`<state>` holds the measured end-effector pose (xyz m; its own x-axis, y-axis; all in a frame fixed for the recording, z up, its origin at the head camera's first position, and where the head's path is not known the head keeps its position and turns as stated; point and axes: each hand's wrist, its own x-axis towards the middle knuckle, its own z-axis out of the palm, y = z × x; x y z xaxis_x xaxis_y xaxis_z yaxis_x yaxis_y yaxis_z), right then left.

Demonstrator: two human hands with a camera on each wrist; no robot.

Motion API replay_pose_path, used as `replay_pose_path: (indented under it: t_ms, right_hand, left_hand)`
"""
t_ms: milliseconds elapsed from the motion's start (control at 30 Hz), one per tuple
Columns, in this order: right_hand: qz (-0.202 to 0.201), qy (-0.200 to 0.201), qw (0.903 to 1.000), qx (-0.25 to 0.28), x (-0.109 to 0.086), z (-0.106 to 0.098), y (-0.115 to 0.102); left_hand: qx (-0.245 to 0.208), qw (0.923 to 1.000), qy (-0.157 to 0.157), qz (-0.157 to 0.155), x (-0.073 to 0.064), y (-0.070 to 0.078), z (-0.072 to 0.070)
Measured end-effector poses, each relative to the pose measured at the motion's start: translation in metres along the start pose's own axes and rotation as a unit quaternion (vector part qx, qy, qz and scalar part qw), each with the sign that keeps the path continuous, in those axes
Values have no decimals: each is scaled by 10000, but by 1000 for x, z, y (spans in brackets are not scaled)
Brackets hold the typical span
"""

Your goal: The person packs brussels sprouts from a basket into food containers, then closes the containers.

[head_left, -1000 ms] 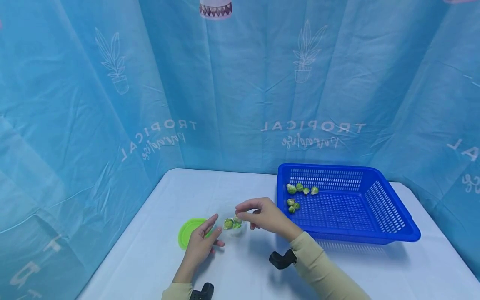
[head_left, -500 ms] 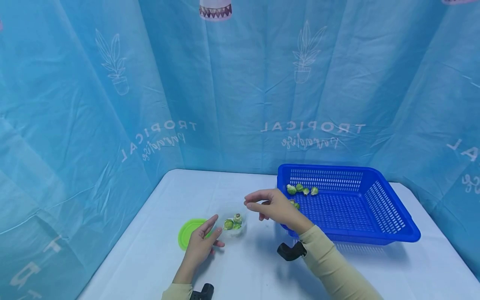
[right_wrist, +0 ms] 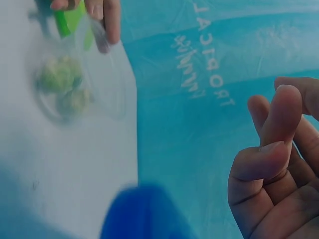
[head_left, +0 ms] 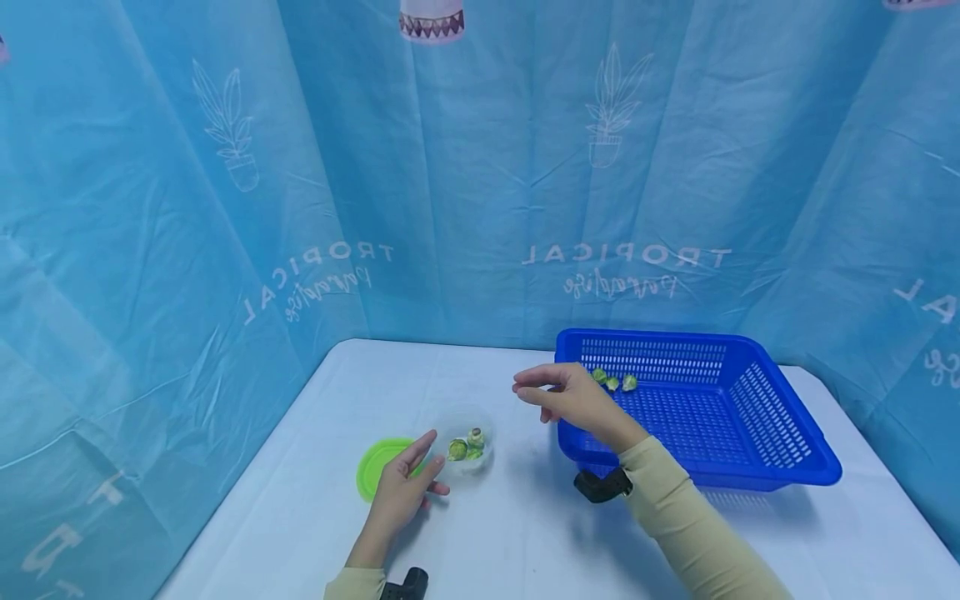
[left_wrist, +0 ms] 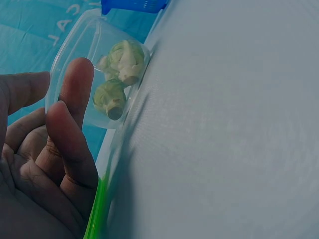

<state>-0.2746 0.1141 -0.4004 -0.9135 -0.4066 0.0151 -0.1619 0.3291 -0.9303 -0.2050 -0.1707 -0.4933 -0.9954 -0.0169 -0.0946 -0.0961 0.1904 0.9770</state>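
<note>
A clear plastic container (head_left: 485,463) stands on the white table with a few Brussels sprouts (head_left: 457,450) inside. Beside its left side is my left hand (head_left: 402,492), thumb and fingers spread, the fingertips at the container's wall in the left wrist view. A green round lid (head_left: 372,468) lies on the table, partly hidden behind that hand. My right hand (head_left: 573,400) hovers at the left edge of the blue basket (head_left: 780,417). Its fingers are loosely bent, with nothing between them. More sprouts (head_left: 629,382) lie in the basket's far left corner, some hidden by the right hand.
The white table (head_left: 480,542) runs up to a blue printed curtain (head_left: 480,208) at the back and sides. The large perforated basket takes up the table's right side, its walls rising above the table.
The right hand has let go of a sprout in the container. It has moved right and away, over to the basket's left edge. The left hand stays at the container.
</note>
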Motion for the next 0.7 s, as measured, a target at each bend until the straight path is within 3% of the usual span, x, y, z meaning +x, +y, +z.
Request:
replay_pose_path:
  t_ms: [167, 467, 700]
  right_hand:
    - [241, 130, 9996, -15, 3, -9, 7]
    - [448, 286, 9986, 13, 7, -21, 19]
    - [644, 391, 9972, 16, 10, -29, 25]
  left_hand:
    - [97, 10000, -15, 2, -7, 11, 0]
    - [55, 9999, 103, 98, 10, -18, 0]
    - [41, 9997, 113, 225, 11, -21, 0]
